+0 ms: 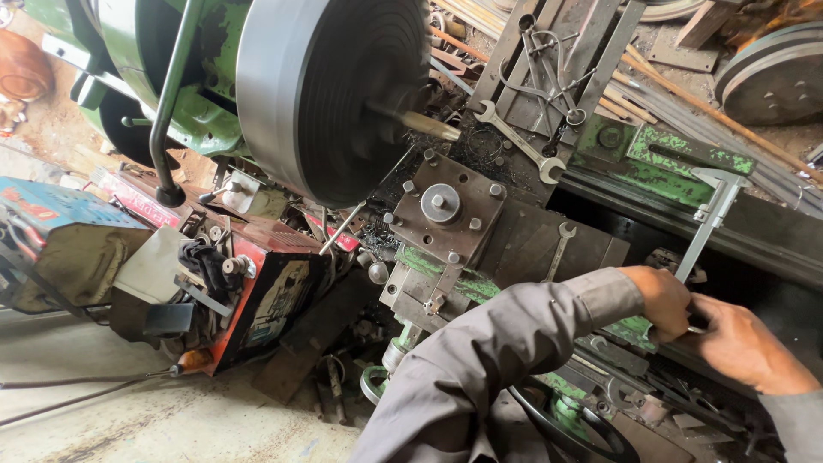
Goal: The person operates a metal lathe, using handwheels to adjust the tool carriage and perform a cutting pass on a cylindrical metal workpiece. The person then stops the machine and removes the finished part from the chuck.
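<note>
caliper's (708, 225) lower end hidden between both hands, right forearm (801, 420) perhaps cropped

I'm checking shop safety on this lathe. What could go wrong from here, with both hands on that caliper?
1. The left hand and right hand hold the vernier caliper beside the large chuck; if it spins, the loose grey sleeve might catch.
2. The open-ended spanner lies loose on the bed near the chuck and could be flung or shaken off.
3. The caliper could slip and fall into the carriage.
</note>
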